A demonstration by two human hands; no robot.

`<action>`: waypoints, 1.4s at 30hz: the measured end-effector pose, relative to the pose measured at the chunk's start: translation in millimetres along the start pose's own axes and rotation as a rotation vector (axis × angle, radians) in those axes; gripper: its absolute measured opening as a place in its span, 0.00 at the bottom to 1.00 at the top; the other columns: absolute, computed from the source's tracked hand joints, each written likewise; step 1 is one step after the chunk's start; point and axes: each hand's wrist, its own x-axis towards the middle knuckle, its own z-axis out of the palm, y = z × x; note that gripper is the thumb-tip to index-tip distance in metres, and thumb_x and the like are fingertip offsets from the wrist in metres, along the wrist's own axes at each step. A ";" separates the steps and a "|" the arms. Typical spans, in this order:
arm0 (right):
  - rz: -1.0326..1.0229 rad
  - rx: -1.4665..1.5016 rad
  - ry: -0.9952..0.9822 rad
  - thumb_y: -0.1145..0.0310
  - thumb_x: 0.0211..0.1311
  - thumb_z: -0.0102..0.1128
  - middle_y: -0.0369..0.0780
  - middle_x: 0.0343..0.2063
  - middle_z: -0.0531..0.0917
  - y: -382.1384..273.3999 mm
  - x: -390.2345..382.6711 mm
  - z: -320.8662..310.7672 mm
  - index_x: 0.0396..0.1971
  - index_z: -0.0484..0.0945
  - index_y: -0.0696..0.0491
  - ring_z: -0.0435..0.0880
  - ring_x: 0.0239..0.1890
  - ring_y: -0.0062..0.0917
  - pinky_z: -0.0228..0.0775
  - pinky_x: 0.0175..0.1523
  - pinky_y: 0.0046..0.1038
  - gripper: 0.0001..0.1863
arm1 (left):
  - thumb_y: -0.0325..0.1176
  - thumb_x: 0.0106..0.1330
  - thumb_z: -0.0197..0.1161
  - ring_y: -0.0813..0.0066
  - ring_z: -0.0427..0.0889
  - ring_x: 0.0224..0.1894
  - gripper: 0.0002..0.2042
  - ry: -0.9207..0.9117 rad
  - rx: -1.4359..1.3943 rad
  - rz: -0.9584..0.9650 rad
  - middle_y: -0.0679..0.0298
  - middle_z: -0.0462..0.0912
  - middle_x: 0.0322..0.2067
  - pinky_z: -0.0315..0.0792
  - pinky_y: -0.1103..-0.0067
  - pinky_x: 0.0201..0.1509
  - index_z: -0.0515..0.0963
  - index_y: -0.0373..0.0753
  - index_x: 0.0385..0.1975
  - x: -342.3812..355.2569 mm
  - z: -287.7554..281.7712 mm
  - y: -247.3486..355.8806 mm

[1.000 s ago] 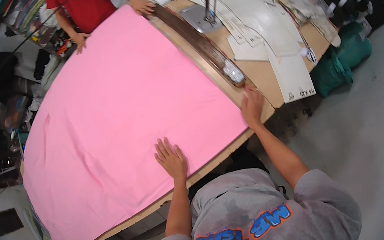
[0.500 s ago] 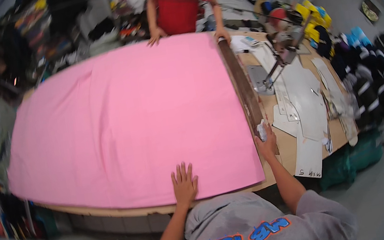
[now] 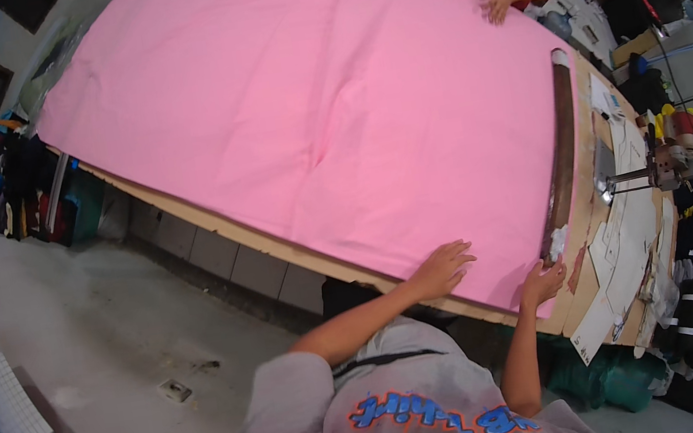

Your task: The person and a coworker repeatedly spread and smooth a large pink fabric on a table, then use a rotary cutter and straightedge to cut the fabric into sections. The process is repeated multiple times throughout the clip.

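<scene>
Bar [image 3: 561,135] lies on the pink cloth [image 3: 257,95], running toward just past twelve o'clock from your nearer right hand [image 3: 543,284], whose fingers curl at its end, grip unclear, while your left hand [image 3: 442,271], fingers open, is at nine o'clock.

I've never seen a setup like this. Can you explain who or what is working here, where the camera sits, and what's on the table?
There is no robot: a person works with two bare hands. The wide fisheye camera sits on their head, looking down, so straight edges bend. A large pink cloth covers most of the wooden table. Near its right edge lies a long dark brown bar. The right hand is at the bar's near end; its grip is unclear. The left hand, open, is at the cloth's near edge, holding nothing. White paper sheets and a machine are farther right. Across the table, a co-worker's hand is at the cloth's far edge.
</scene>
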 end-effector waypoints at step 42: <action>0.212 1.309 -0.964 0.65 0.77 0.57 0.43 0.54 0.82 -479.0 -470.0 -33.4 0.68 0.73 0.52 0.87 0.43 0.25 0.79 0.45 0.26 0.23 | 0.32 0.67 0.64 0.54 0.80 0.41 0.06 -0.065 0.620 0.101 0.56 0.80 0.37 0.75 0.62 0.47 0.78 0.37 0.37 -221.2 -555.8 -208.1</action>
